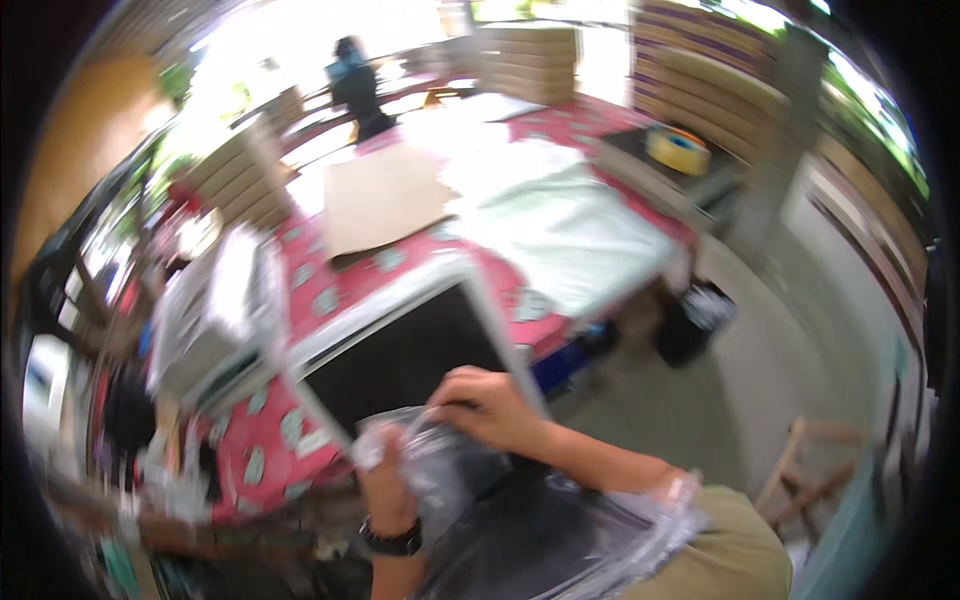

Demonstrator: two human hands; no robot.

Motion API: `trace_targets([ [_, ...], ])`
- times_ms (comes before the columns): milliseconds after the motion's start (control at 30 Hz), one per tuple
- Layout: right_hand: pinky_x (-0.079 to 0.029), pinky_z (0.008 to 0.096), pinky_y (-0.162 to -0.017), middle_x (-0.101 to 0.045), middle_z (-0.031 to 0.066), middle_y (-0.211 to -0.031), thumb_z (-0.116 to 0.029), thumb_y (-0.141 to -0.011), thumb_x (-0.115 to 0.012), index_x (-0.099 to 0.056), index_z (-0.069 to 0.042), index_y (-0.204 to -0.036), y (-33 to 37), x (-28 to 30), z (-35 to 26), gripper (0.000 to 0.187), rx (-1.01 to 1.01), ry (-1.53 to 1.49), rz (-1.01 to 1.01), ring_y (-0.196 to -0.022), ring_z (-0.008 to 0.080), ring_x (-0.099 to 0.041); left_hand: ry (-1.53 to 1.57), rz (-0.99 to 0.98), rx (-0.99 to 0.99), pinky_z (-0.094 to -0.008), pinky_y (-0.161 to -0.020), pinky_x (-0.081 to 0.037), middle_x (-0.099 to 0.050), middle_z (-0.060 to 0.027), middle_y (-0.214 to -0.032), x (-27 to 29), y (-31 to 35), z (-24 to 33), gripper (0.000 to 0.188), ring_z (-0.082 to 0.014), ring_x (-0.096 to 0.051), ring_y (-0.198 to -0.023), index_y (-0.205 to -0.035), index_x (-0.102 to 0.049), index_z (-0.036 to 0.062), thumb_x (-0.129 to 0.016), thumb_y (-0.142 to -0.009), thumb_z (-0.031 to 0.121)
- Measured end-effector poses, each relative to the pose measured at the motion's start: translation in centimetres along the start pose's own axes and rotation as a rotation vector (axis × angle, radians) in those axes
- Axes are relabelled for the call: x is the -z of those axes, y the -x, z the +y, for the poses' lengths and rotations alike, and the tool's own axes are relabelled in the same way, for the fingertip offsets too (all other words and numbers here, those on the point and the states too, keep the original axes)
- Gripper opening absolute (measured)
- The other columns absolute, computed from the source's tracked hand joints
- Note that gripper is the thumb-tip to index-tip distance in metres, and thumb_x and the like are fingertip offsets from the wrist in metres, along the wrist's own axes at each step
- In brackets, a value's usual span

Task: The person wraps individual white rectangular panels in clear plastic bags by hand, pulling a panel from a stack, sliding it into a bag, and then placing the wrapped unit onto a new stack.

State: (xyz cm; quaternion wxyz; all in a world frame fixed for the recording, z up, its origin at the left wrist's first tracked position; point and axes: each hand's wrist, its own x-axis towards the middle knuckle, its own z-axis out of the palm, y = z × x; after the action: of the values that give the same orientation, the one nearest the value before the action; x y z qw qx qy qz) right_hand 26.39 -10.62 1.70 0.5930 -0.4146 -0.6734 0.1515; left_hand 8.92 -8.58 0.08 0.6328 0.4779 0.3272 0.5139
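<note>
A clear plastic bag [430,470] lies across my lap, with a dark flat panel [535,535] inside or under it; I cannot tell which. My left hand [388,485], a black band on its wrist, is closed on the bag's upper edge. Close beside it, my right hand [490,408] pinches the same edge with bent fingers. Just beyond both hands, a black panel with a white frame [400,350] rests tilted on the near part of the table. Motion blurs the fingertips.
A red patterned tablecloth [335,285] covers the table. On it are a brown cardboard sheet [385,200], pale plastic sheeting [570,235] and a plastic-wrapped stack [220,310] at left. A yellow tape roll [678,150] sits on a box at right. A person [358,90] stands far off.
</note>
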Motion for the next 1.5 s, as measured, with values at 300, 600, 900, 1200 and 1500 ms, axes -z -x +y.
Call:
trace_targets([
  [300,-0.04,0.0356,-0.069,-0.054,0.0089,-0.075,-0.016,-0.075,-0.058,-0.052,-0.002,-0.073,1.0,-1.1,0.9,0.015,-0.073,-0.012,0.096,-0.076,0.0274,-0.052,0.332,-0.062,0.386,-0.0316,-0.076,-0.042,-0.054,-0.0063,-0.095,0.3,0.8,0.3,0.043,-0.0178,-0.05,-0.089,-0.112,-0.045,0.0022,-0.047,-0.084,0.035],
  [600,-0.042,0.0362,-0.06,-0.055,0.0134,-0.068,-0.014,-0.076,-0.057,-0.052,-0.001,-0.077,0.6,-0.9,-0.3,0.014,-0.181,-0.235,0.06,-0.068,0.0305,-0.055,0.14,-0.127,0.248,-0.0342,-0.081,-0.042,-0.05,-0.013,-0.111,1.6,-1.4,0.8,0.044,-0.021,-0.051,-0.096,-0.116,-0.045,0.0029,-0.047,-0.085,0.034],
  [900,-0.045,0.037,-0.06,-0.056,0.0139,-0.072,-0.013,-0.075,-0.057,-0.05,0.0,-0.08,0.4,-0.8,1.5,0.015,-0.11,-0.027,0.169,-0.07,0.032,-0.057,0.087,0.039,0.058,-0.0308,-0.071,-0.044,-0.053,-0.0082,-0.088,-1.5,-0.5,-1.5,0.03,-0.0152,-0.052,-0.08,-0.097,-0.05,0.004,-0.047,-0.086,0.032],
  [1200,-0.044,0.0327,-0.056,-0.057,0.0162,-0.064,-0.015,-0.068,-0.062,-0.054,0.004,-0.071,0.0,-1.1,2.3,0.021,-0.123,-0.288,0.151,-0.062,0.0276,-0.057,-0.069,-0.111,0.25,-0.0293,-0.067,-0.045,-0.053,-0.0066,-0.082,-1.6,-1.6,-0.9,0.027,-0.0139,-0.052,-0.074,-0.093,-0.05,0.0044,-0.047,-0.086,0.031],
  [1500,-0.045,0.0279,-0.057,-0.059,0.0112,-0.069,-0.014,-0.08,-0.055,-0.057,-0.001,-0.082,-0.5,-2.5,1.9,0.013,-0.245,-0.234,-0.037,-0.063,0.0166,-0.059,0.241,-0.236,0.02,-0.0241,-0.065,-0.039,-0.051,-0.0026,-0.083,1.0,-2.4,-1.1,0.026,-0.0095,-0.047,-0.073,-0.085,-0.05,0.0053,-0.048,-0.087,0.031],
])
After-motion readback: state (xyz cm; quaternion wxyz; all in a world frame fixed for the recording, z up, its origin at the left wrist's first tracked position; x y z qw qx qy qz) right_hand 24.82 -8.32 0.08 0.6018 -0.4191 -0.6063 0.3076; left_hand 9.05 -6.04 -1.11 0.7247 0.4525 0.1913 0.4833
